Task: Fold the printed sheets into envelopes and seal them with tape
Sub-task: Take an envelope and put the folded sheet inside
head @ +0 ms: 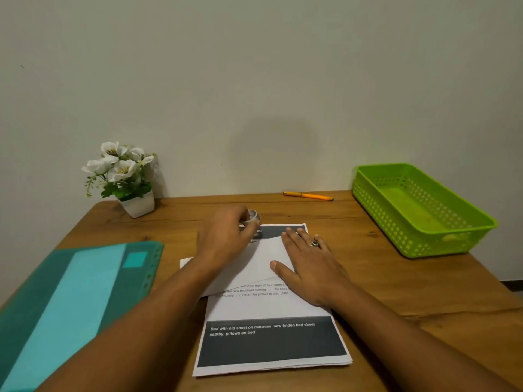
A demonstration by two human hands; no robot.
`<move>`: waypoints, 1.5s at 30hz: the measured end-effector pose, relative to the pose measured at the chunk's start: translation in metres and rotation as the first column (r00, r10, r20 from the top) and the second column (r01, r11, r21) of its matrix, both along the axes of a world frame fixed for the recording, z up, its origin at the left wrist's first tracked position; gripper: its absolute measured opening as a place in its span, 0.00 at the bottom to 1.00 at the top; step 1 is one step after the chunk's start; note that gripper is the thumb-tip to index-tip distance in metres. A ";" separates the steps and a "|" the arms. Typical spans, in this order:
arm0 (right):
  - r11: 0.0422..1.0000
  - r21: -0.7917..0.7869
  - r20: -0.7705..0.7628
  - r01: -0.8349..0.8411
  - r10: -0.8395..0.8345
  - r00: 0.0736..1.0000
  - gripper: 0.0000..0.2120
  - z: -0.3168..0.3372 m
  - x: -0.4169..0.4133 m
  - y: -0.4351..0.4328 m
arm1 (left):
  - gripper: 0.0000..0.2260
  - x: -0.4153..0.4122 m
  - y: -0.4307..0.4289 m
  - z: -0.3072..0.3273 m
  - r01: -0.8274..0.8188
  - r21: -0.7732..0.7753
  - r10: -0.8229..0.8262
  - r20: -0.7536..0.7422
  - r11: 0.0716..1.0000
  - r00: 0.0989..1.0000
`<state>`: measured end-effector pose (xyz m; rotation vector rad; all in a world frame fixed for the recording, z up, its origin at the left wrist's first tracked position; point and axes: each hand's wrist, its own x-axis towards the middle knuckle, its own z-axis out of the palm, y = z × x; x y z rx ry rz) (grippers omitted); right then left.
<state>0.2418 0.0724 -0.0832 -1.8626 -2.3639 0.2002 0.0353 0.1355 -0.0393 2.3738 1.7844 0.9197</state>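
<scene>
A stack of printed sheets (271, 343) lies in the middle of the wooden desk, with dark bands at top and bottom. On top of it lies a folded white sheet (254, 267), set askew. My right hand (308, 267) presses flat on the folded sheet's right part, fingers straight. My left hand (226, 236) reaches over the folded sheet's far left and grips a small roll of clear tape (252, 215) in its fingertips at the stack's far edge.
A teal plastic folder (73, 304) lies at the near left. A green mesh basket (418, 207) stands at the far right. An orange pen (308, 195) lies by the wall. A white flower pot (127, 179) stands at the far left.
</scene>
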 end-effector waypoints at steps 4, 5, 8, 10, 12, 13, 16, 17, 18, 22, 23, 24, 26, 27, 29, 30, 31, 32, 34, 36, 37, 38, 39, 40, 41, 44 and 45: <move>1.000 0.009 0.012 0.001 -0.001 1.000 0.39 -0.003 0.001 0.001 | 0.10 0.001 -0.030 -0.007 0.020 -0.047 -0.014 0.124 0.999 0.992; 1.000 0.010 0.016 -0.001 0.001 1.000 0.39 -0.003 0.002 0.001 | 0.10 0.001 -0.037 -0.011 0.026 -0.057 -0.017 0.145 0.998 0.989; 1.000 0.007 0.022 -0.004 0.004 1.000 0.39 -0.002 0.002 0.001 | 0.09 -0.001 -0.054 -0.022 0.047 -0.090 -0.031 0.180 0.995 0.983; 1.000 0.007 0.021 -0.001 0.001 1.000 0.39 -0.002 0.001 0.000 | 0.09 -0.002 -0.060 -0.027 0.077 -0.101 -0.055 0.206 0.992 0.977; 1.000 0.013 0.025 0.002 -0.003 1.000 0.39 -0.002 0.001 0.001 | 0.05 -0.004 -0.062 -0.030 0.097 -0.097 -0.074 0.216 0.991 0.973; 1.000 0.014 0.028 0.004 -0.005 1.000 0.39 -0.002 0.001 0.000 | 0.04 -0.005 -0.061 -0.031 0.107 -0.091 -0.086 0.216 0.990 0.973; 1.000 0.005 0.034 0.008 -0.008 0.999 0.39 0.000 0.000 -0.001 | 0.08 -0.006 -0.059 -0.035 0.125 -0.089 -0.105 0.200 0.988 0.974; 1.000 0.000 0.035 0.008 -0.008 0.999 0.39 0.001 -0.001 -0.001 | 0.09 -0.006 -0.058 -0.035 0.125 -0.093 -0.105 0.194 0.988 0.975; 1.000 -0.002 0.037 0.007 -0.007 0.999 0.39 0.001 -0.001 -0.001 | 0.09 -0.006 -0.058 -0.035 0.126 -0.097 -0.106 0.190 0.987 0.976; 1.000 0.008 0.035 0.004 -0.004 0.999 0.39 0.001 -0.001 0.000 | 0.11 -0.005 -0.059 -0.035 0.136 -0.070 -0.122 0.167 0.988 0.978; 1.000 0.012 0.034 0.002 -0.002 0.999 0.39 0.001 -0.001 0.000 | 0.12 -0.004 -0.060 -0.035 0.133 -0.058 -0.123 0.151 0.989 0.981; 1.000 0.017 0.033 0.000 -0.001 0.999 0.39 0.000 -0.001 0.000 | 0.12 -0.003 -0.061 -0.034 0.128 -0.048 -0.121 0.132 0.991 0.984; 1.000 0.018 0.029 0.004 -0.004 1.000 0.40 -0.001 -0.001 0.001 | 0.14 -0.002 -0.061 -0.034 0.121 -0.037 -0.116 0.102 0.992 0.988; 1.000 0.007 0.027 0.008 -0.009 1.000 0.40 -0.001 -0.001 0.002 | 0.14 -0.002 -0.062 -0.034 0.115 -0.035 -0.112 0.096 0.993 0.989; 0.999 -0.039 0.006 0.016 -0.016 1.000 0.40 0.004 -0.003 0.004 | 0.14 -0.002 -0.062 -0.034 0.108 -0.037 -0.104 0.095 0.993 0.990; 0.998 -0.058 -0.027 0.022 -0.023 0.999 0.39 0.008 -0.004 0.005 | 0.13 -0.001 -0.062 -0.033 0.107 -0.039 -0.103 0.095 0.993 0.990; 0.998 -0.061 -0.091 0.032 -0.037 0.995 0.38 0.011 -0.006 0.005 | 0.12 -0.002 -0.063 -0.033 0.107 -0.041 -0.103 0.095 0.993 0.990; 0.998 -0.043 -0.188 0.047 -0.054 0.981 0.36 0.015 -0.008 0.005 | 0.10 -0.002 -0.063 -0.033 0.105 -0.040 -0.101 0.098 0.994 0.990; 0.996 0.052 -0.410 0.075 -0.048 0.911 0.28 0.020 -0.012 0.004 | 0.06 -0.003 -0.065 -0.032 0.098 -0.037 -0.093 0.110 0.995 0.990; 0.987 0.120 -0.541 0.104 -0.023 0.841 0.17 0.021 -0.018 0.004 | 0.08 -0.003 -0.066 -0.033 0.089 -0.052 -0.081 0.127 0.995 0.989; 0.987 0.107 -0.578 0.116 -0.033 0.816 0.14 0.022 -0.022 0.004 | 0.09 -0.003 -0.067 -0.034 0.084 -0.063 -0.075 0.130 0.995 0.989; 0.989 0.082 -0.598 0.122 -0.049 0.800 0.12 0.022 -0.026 0.004 | 0.11 -0.002 -0.067 -0.034 0.081 -0.070 -0.071 0.132 0.994 0.989; 0.990 0.061 -0.608 0.125 -0.062 0.791 0.10 0.021 -0.029 0.004 | 0.13 -0.002 -0.067 -0.034 0.081 -0.079 -0.069 0.137 0.994 0.988; 0.991 0.049 -0.617 0.128 -0.071 0.784 0.09 0.020 -0.031 0.005 | 0.16 -0.002 -0.066 -0.035 0.084 -0.083 -0.072 0.144 0.993 0.987; 0.990 0.044 -0.631 0.133 -0.075 0.772 0.07 0.017 -0.032 0.007 | 0.19 -0.002 -0.066 -0.036 0.090 -0.083 -0.077 0.145 0.992 0.986; 0.988 0.027 -0.670 0.154 -0.096 0.736 0.06 0.012 -0.035 0.010 | 0.24 -0.004 -0.065 -0.037 0.111 -0.069 -0.102 0.118 0.991 0.988; 0.987 0.024 -0.675 0.160 -0.102 0.731 0.06 0.012 -0.035 0.011 | 0.23 -0.004 -0.065 -0.037 0.122 -0.057 -0.116 0.111 0.991 0.987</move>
